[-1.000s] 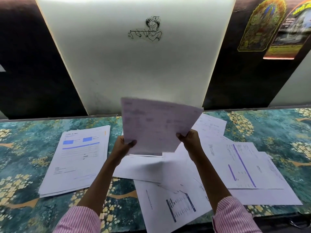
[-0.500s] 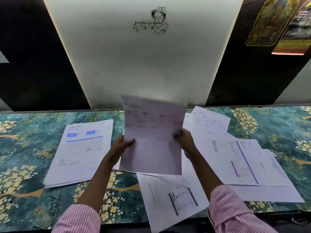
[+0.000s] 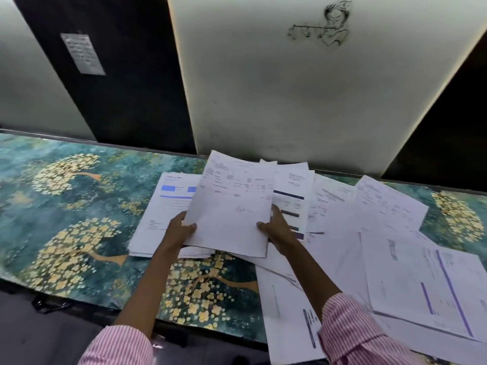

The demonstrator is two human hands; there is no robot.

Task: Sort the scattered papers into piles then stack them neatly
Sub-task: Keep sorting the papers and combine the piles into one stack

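Observation:
I hold a white printed sheet [image 3: 232,206] with both hands, low over the table. My left hand [image 3: 179,230] grips its lower left edge, thumb on top. My right hand [image 3: 276,227] grips its lower right edge. The sheet overlaps the right side of a neat pile [image 3: 163,214] whose top page has blue boxes and a blue line. To the right, loose papers [image 3: 369,206] lie scattered and overlapping, some with purple lines [image 3: 442,291]. One page [image 3: 287,320] hangs over the table's near edge.
The table [image 3: 73,206] has a teal cloth with yellow flower trees. Behind it stands a white panel [image 3: 290,88] with a small line drawing, between dark wall sections. A small notice [image 3: 83,54] is stuck on the dark wall at left.
The sheet has come down from upright to nearly flat and moved left over the blue-marked pile. My view has swung left, so the scattered papers now sit further right.

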